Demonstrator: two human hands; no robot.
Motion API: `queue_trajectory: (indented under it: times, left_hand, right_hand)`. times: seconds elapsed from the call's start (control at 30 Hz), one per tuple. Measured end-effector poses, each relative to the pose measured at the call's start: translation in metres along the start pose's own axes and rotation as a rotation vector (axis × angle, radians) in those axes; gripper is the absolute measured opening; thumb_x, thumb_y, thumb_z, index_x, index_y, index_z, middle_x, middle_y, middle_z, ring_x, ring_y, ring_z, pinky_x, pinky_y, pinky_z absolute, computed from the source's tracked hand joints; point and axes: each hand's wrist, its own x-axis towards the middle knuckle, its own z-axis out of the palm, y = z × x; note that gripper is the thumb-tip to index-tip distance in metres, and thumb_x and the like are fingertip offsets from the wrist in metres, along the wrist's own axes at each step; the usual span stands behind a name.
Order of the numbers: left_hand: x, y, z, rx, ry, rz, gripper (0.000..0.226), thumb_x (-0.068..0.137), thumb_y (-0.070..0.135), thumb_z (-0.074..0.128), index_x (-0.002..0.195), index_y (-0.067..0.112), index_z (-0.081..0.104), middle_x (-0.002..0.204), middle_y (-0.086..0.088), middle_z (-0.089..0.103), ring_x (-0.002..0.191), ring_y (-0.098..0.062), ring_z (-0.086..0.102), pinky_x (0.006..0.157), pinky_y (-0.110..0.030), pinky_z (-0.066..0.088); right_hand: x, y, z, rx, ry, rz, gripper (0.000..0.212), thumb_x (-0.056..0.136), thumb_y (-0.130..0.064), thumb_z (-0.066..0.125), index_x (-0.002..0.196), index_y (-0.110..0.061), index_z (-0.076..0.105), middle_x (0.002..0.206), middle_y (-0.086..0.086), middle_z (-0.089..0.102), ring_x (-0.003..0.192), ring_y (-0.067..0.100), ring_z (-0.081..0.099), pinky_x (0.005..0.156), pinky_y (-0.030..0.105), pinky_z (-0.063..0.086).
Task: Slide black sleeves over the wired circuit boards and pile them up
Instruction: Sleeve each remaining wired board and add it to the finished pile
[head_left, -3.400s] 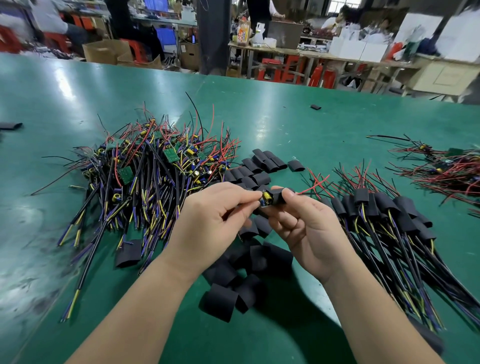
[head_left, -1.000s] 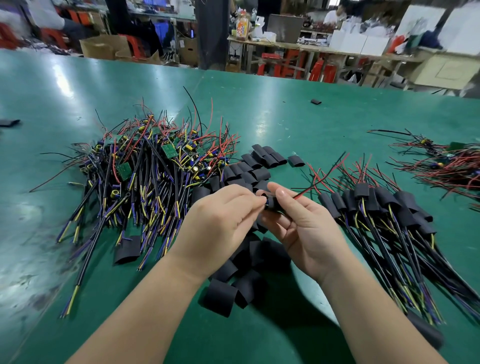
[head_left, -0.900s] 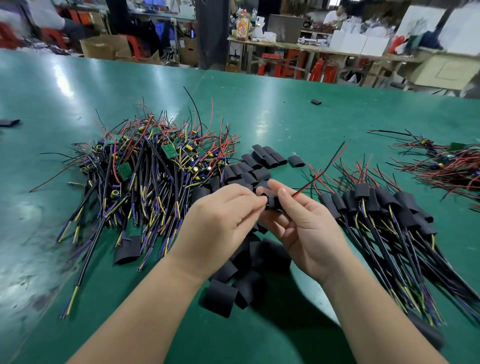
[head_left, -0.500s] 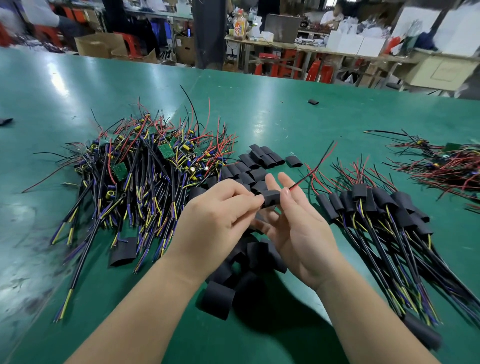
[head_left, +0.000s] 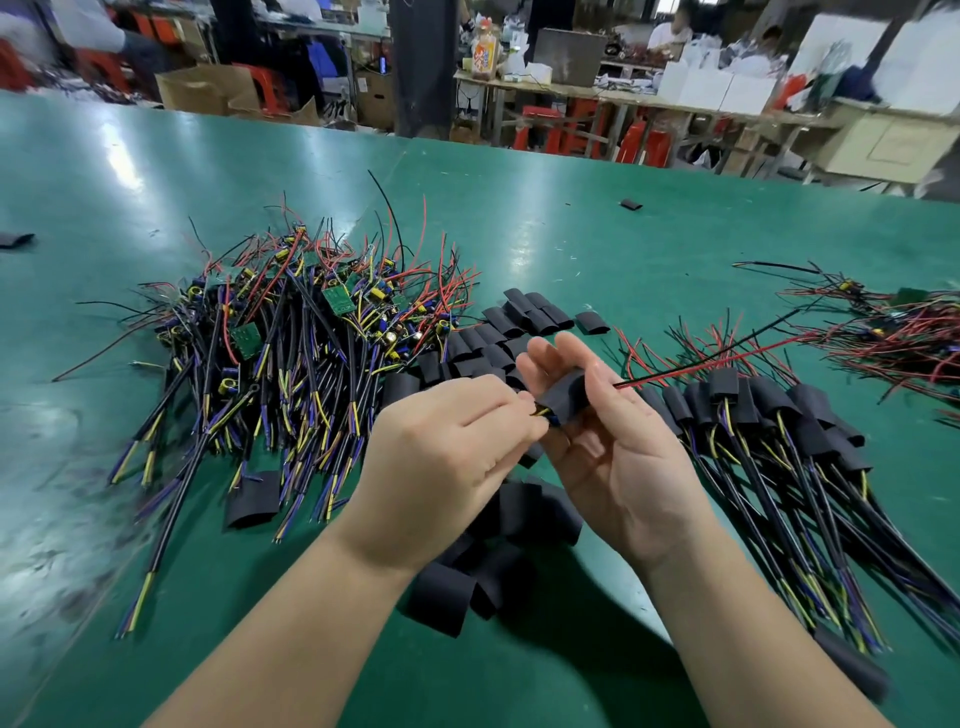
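Right hand (head_left: 618, 457) clamps black sleeve (head_left: 563, 397) under thumb; left hand (head_left: 441, 452) pinches wires (head_left: 543, 413) at its end.

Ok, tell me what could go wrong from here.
The left hand pinches only the yellow and blue wires at the near end of the black sleeve; a tug might strain them. The right hand holds the sleeve mainly by its thumb, so it could slip. The red and black leads may snag the sleeved pile.
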Motion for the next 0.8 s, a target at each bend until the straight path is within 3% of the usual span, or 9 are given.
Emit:
queue_trajectory:
  times: [0.17,0.3,0.4,0.5,0.57,0.67,0.77,0.8]
  left_hand:
    - [-0.003,-0.003,0.001,0.012,0.027,-0.020,0.017,0.089,0.007,0.063,0.076,0.005,0.074,0.079,-0.006,0.069,0.071,-0.024,0.066,0.062,-0.033,0.054]
    - [0.000,-0.002,-0.002,-0.081,-0.023,-0.055,0.008,0.087,0.010,0.069,0.082,0.006,0.073,0.082,-0.003,0.068,0.075,-0.018,0.065,0.067,-0.031,0.054]
    - [0.005,-0.004,-0.007,-0.209,-0.025,-0.187,0.021,0.088,0.030,0.067,0.096,0.011,0.072,0.086,0.005,0.065,0.069,-0.002,0.055,0.064,-0.017,0.047]
    - [0.008,-0.020,-0.015,-0.095,0.129,-0.355,0.023,0.092,0.027,0.056,0.098,0.010,0.069,0.082,0.003,0.064,0.061,-0.008,0.053,0.060,-0.011,0.043]
    - [0.005,-0.038,-0.018,0.092,0.144,-0.507,0.020,0.090,0.019,0.057,0.103,0.007,0.067,0.089,-0.004,0.063,0.069,-0.013,0.055,0.071,-0.019,0.048]
    - [-0.004,-0.059,-0.018,0.391,-0.106,-0.772,0.043,0.086,0.030,0.062,0.124,0.011,0.057,0.116,-0.012,0.055,0.104,-0.032,0.050,0.092,-0.044,0.040]
    - [-0.011,-0.066,-0.014,0.595,-0.362,-0.858,0.051,0.085,0.053,0.057,0.127,0.025,0.057,0.121,-0.006,0.051,0.113,-0.033,0.042,0.096,-0.046,0.031]
    - [-0.012,-0.068,-0.012,0.629,-0.388,-0.842,0.049,0.084,0.056,0.057,0.123,0.027,0.060,0.118,-0.004,0.053,0.112,-0.032,0.042,0.094,-0.044,0.029]
  right_hand:
    - [-0.004,0.002,0.004,-0.045,-0.052,0.028,0.032,0.081,-0.014,0.055,0.107,-0.018,0.073,0.115,0.014,0.069,0.109,0.025,0.065,0.090,0.034,0.054]
    - [-0.005,0.001,0.005,-0.090,-0.014,0.072,0.045,0.080,-0.011,0.056,0.124,-0.010,0.052,0.117,0.014,0.068,0.090,0.019,0.071,0.073,0.027,0.058]
    - [-0.002,-0.010,0.008,-0.099,0.102,0.071,0.035,0.077,-0.013,0.058,0.108,0.002,0.052,0.108,0.016,0.070,0.075,0.017,0.071,0.058,0.022,0.056]
    - [0.006,-0.040,0.005,-0.039,0.289,0.040,0.020,0.069,-0.010,0.062,0.085,-0.001,0.054,0.086,0.022,0.072,0.063,0.017,0.071,0.048,0.015,0.052]
    - [0.009,-0.062,-0.003,-0.079,0.381,0.004,0.015,0.073,-0.008,0.064,0.084,-0.003,0.054,0.077,0.020,0.070,0.053,0.012,0.067,0.044,0.012,0.049]
    - [0.012,-0.089,-0.023,-0.376,0.527,-0.127,0.008,0.085,-0.004,0.063,0.090,-0.005,0.057,0.072,0.016,0.070,0.053,0.014,0.068,0.049,0.013,0.051]
    - [0.009,-0.104,-0.053,-1.072,0.835,-0.349,0.020,0.079,-0.008,0.072,0.089,-0.019,0.059,0.083,0.015,0.070,0.057,0.027,0.069,0.062,0.035,0.057]
    - [0.007,-0.106,-0.062,-1.326,0.920,-0.362,0.019,0.078,-0.014,0.073,0.089,-0.022,0.060,0.082,0.012,0.070,0.058,0.026,0.068,0.067,0.036,0.055]
